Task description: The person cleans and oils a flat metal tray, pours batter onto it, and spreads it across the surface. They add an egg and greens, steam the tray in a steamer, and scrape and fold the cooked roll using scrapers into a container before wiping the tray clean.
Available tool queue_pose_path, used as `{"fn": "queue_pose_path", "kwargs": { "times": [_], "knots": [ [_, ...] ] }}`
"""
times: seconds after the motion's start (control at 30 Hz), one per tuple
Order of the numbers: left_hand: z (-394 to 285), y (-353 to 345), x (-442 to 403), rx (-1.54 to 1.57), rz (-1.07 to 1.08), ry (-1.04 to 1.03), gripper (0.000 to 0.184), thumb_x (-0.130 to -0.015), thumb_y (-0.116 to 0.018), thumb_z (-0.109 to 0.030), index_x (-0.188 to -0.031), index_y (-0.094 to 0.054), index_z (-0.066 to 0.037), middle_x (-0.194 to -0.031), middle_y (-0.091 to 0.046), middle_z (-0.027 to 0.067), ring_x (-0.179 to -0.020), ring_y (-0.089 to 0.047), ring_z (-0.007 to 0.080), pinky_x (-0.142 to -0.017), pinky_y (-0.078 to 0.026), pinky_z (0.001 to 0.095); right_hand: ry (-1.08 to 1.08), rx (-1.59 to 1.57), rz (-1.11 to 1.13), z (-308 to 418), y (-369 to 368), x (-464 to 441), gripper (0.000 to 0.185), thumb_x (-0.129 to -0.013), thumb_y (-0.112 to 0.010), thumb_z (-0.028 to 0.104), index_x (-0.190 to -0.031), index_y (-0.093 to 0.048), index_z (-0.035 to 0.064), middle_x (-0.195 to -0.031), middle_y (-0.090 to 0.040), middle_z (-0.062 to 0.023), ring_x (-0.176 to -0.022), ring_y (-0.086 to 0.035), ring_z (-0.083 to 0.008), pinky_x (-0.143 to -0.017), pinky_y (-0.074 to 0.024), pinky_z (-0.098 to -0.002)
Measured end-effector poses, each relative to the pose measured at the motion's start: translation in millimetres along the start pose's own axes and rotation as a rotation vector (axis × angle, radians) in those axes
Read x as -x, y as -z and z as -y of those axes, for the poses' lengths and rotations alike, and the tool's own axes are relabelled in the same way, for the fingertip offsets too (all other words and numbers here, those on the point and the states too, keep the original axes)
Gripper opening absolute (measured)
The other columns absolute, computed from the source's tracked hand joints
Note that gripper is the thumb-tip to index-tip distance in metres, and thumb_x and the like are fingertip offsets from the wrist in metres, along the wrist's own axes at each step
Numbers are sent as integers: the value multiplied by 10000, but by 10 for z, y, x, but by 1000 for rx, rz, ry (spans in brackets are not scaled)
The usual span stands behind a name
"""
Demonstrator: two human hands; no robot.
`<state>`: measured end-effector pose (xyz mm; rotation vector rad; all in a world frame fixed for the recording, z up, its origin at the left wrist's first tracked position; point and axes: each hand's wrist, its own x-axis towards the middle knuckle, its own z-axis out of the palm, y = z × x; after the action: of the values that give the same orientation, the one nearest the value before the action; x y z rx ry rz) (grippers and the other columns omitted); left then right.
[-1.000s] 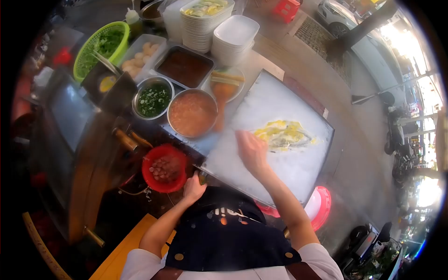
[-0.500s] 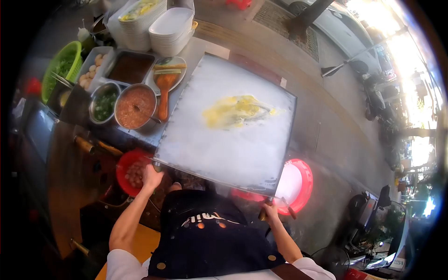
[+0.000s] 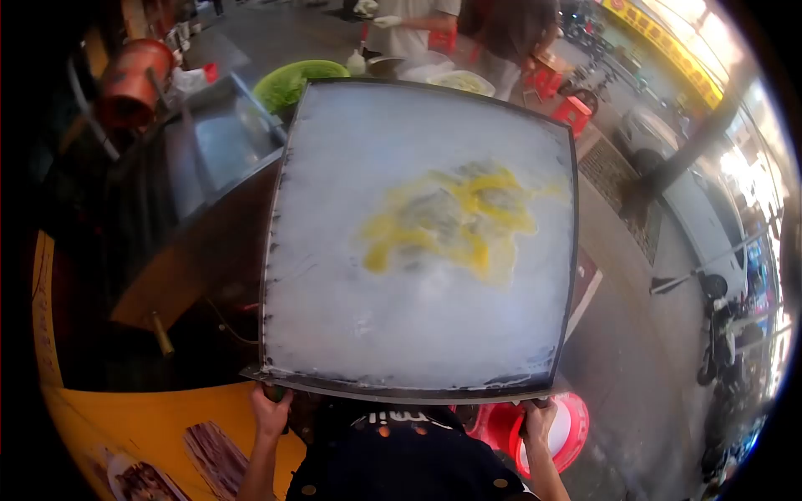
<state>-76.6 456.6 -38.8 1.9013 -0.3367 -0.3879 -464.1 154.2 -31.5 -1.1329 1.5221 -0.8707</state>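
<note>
A large square steamer tray [image 3: 413, 391] with dark edges is held up in front of my apron, close to the camera. A thin white layer [image 3: 351, 326] covers its bottom, and yellow egg [image 3: 480, 250] is streaked across the middle and right of it. My left hand [image 3: 270, 413] is closed round a handle at the near left corner. At the near right corner, my right hand [image 3: 537, 420] grips the other handle. The tray's front edge partly hides both handles.
Beyond the tray stand a green basket of leaves [image 3: 292, 75] and a squeeze bottle [image 3: 356, 63]. Red basins [image 3: 576, 447] sit low at right. A metal-topped stand [image 3: 200, 150] is at left. Co-workers [image 3: 409, 25] stand at the back, one with gloved hands.
The tray has come up nearer the camera, and the view has swung left. The yellow egg has spread into wider streaks. Both hands still hold the handles.
</note>
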Motion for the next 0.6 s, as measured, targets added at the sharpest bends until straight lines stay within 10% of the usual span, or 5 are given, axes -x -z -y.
{"fn": "queue_pose_path", "kwargs": {
  "times": [0.3,0.5,0.57,0.6],
  "knots": [
    [149,1782,-277,87,-466,316,259,-736,-562,70,-967,-470,-1,-682,-458,60,-402,-427,164,-412,-372,314,277,471,802,1357,-2567,7,238,-701,-645,126,-859,-580,-40,-606,-599,-56,-559,-572,-116,-551,-474,-291],
    [-104,2773,-1083,-300,-602,196,258,-874,-592,-42,-1060,-416,-68,-769,-537,112,-570,-525,151,-510,-441,316,536,282,1385,2003,-4029,-769,436,-996,-453,360,-864,-611,-24,-752,-639,-63,-690,-613,-148,-648,-486,-298],
    [-373,2674,-1419,-527,-789,73,255,-884,-625,-87,-1058,-441,-54,-845,-574,106,-687,-567,160,-613,-476,295,390,276,1252,2073,-4618,-1363,368,-994,-443,295,-862,-641,14,-739,-635,-61,-702,-629,-208,-684,-500,-343],
    [-488,2615,-1571,-639,-884,-3,259,-889,-641,-109,-1057,-453,-47,-884,-593,102,-745,-587,165,-664,-493,285,792,626,1114,1999,-4996,-1781,257,-947,-511,265,-921,-644,47,-822,-631,-78,-776,-626,-238,-708,-509,-369]
  ]
}}
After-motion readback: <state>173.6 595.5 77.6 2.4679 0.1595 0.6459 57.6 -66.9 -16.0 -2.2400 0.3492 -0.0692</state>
